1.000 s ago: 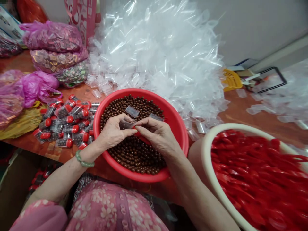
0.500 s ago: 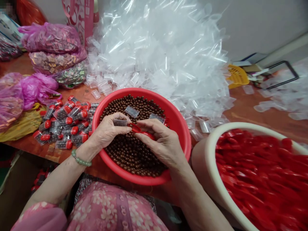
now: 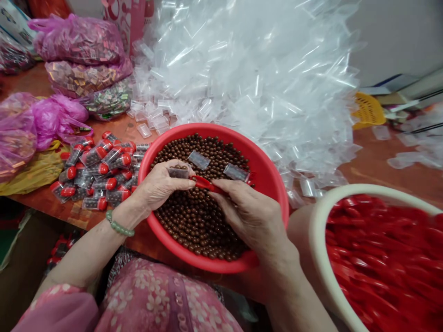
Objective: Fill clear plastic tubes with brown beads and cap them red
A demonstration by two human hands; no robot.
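Note:
My left hand is closed round a small clear plastic case with brown balls inside, held over the basin. In my right hand, thumb and fingers pinch a red plastic scoop, its tip touching or very near the case's mouth. Below both hands, a red basin holds a mass of shiny brown balls. Two more clear cases, one farther back and one to the right, lie on the balls.
Left of the basin lies a heap of filled cases with red caps. Pink plastic bags of small packets stand behind it. A large pile of clear cases rises at the back. At right, a cream tub holds many red plastic pieces.
The view has shifted a little, so most things sit slightly further right. My right hand has turned, and the red scoop now lies straighter towards the case in my left hand.

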